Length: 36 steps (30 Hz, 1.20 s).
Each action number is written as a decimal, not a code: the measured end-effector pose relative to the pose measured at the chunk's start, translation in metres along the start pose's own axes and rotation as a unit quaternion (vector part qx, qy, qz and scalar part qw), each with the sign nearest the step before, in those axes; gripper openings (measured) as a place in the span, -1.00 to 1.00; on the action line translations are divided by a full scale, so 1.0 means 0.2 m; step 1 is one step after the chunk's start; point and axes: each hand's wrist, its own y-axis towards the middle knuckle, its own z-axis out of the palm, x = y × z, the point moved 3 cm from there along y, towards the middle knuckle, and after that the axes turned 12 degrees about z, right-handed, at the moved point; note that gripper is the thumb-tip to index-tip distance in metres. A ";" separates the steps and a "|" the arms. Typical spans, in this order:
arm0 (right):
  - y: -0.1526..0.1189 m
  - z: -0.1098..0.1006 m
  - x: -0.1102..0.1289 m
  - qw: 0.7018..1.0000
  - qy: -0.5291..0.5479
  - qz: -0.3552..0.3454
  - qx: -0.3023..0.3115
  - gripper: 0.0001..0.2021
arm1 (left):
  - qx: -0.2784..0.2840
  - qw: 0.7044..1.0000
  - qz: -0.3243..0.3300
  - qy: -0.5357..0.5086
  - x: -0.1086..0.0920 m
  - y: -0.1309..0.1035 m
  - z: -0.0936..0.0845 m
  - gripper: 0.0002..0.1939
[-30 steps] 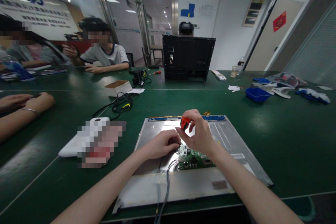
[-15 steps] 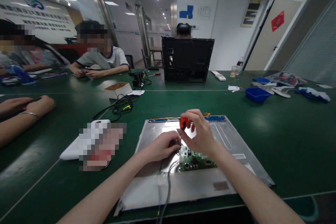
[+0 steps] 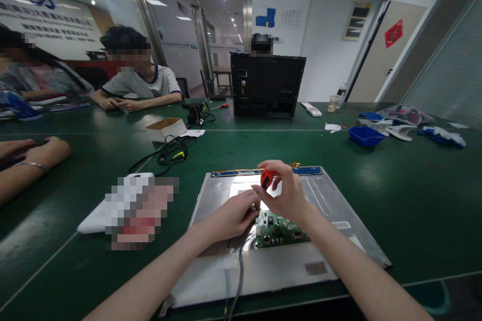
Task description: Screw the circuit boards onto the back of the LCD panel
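Note:
A silver metal display panel [image 3: 278, 271] lies on the green table, with a green circuit board [image 3: 280, 230] on it and a blue strip [image 3: 309, 171] along its far edge. My right hand [image 3: 284, 188] pinches the red-and-black handle of a screwdriver [image 3: 266, 178] above the board's upper left corner. Just left of it, my left hand [image 3: 241, 210] has its fingers pressed together by that corner; what they hold is hidden. A grey cable [image 3: 241, 276] runs from near the board over the panel's near edge.
Black cables [image 3: 169, 153] and an open box [image 3: 165, 129] are at the left, beyond a white object [image 3: 98, 215]. A black monitor [image 3: 267, 85] stands at the back, a blue tray [image 3: 365, 135] to the right. Several people sit round the table; someone's forearm [image 3: 22, 175] rests at far left.
The red handle leans more and shows more clearly between my right fingers. My left hand's fingers have closed up slightly. The whole view has shifted a little.

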 end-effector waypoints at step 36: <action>0.00 0.00 0.00 0.999 -0.037 0.005 -0.011 -0.60 | 0.005 0.997 -0.031 -0.064 0.05 -0.01 0.00 -0.89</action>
